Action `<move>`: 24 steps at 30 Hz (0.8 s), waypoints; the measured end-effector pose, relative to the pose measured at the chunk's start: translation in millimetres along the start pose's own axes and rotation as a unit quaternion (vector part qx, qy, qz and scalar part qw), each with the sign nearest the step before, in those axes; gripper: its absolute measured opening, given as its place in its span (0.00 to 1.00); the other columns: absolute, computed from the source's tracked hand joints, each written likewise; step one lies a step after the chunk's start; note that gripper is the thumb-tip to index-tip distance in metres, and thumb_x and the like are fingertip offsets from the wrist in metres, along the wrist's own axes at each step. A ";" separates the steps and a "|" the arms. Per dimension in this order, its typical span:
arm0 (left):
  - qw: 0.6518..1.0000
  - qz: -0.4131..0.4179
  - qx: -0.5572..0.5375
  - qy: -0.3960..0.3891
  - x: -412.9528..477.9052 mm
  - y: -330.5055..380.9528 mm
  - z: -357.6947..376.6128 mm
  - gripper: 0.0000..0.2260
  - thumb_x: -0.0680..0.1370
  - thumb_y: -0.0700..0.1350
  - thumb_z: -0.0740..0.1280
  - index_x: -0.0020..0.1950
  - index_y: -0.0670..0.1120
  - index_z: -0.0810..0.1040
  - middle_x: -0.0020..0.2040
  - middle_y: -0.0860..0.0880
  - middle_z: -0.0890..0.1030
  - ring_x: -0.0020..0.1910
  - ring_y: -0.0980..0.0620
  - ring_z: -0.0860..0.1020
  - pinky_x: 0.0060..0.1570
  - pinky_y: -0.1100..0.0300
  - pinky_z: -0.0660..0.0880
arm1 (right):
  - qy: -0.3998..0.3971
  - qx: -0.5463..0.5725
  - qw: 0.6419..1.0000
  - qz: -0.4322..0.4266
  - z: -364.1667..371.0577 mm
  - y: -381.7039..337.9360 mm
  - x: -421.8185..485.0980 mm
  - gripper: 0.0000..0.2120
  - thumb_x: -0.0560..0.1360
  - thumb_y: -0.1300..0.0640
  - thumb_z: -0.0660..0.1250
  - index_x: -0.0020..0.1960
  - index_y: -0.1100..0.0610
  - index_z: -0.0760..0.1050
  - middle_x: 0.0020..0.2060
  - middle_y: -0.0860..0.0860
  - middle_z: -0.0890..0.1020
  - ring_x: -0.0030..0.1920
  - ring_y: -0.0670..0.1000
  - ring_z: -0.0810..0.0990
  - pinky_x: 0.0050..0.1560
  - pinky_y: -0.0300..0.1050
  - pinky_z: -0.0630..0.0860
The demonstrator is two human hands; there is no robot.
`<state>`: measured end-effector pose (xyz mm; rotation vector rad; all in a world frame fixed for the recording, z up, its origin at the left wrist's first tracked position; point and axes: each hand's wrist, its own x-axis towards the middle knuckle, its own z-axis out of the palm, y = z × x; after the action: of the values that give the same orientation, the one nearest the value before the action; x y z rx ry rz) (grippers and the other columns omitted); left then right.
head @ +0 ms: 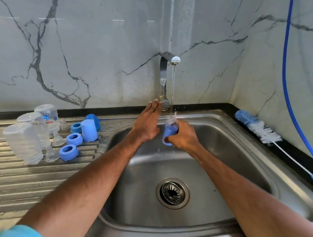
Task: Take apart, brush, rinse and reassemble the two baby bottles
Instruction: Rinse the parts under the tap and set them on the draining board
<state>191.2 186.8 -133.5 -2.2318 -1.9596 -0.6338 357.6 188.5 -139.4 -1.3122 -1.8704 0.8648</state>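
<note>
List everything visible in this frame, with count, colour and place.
sink: one, steel, centre
drainboard: one, steel, left of the sink
tap: one, steel, behind the sink, running
bottle bodies: three, clear, upside down on the drainboard
nipples: three, clear, beside the bottle bodies
collar rings: three, blue, on the drainboard
caps: two, blue, behind the collar rings
held cap: one, blue, under the water stream
bottle brush: one, blue and white, counter right of the sink
hose: one, blue, right wall
left hand: fingers straight, at the tap base
right hand: grips the held cap
</note>
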 end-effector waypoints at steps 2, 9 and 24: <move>0.992 -0.017 -0.114 0.052 -7.0 4.2 3.2 0.32 0.78 0.30 0.60 0.82 0.41 0.58 0.84 0.45 0.52 0.82 0.47 0.54 0.78 0.60 0.53 | -0.020 -0.009 1.000 0.004 -0.2 0.5 0.8 0.28 0.67 0.63 0.82 0.65 0.58 0.78 0.57 0.52 0.82 0.53 0.51 0.81 0.48 0.39 0.81; 0.887 -0.196 -0.416 0.021 -6.7 46.2 17.0 0.22 0.87 0.50 0.56 0.54 0.36 0.83 0.52 0.37 0.85 0.54 0.38 0.82 0.60 0.46 0.77 | -0.011 0.142 0.986 0.087 -1.0 0.9 5.1 0.11 0.74 0.65 0.74 0.56 0.65 0.83 0.49 0.60 0.86 0.41 0.57 0.88 0.42 0.51 0.87; 0.792 -0.346 -0.484 -0.138 21.6 46.3 7.9 0.10 0.81 0.46 0.61 0.48 0.42 0.78 0.42 0.39 0.81 0.40 0.43 0.78 0.33 0.57 0.71 | -0.109 0.438 0.864 0.224 -8.8 2.4 1.0 0.17 0.75 0.62 0.76 0.61 0.69 0.78 0.56 0.69 0.83 0.53 0.70 0.85 0.38 0.46 0.86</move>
<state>239.7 201.9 -123.8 -1.9369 -3.1476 -1.8472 365.9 191.2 -136.4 -1.0572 -1.0285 1.8891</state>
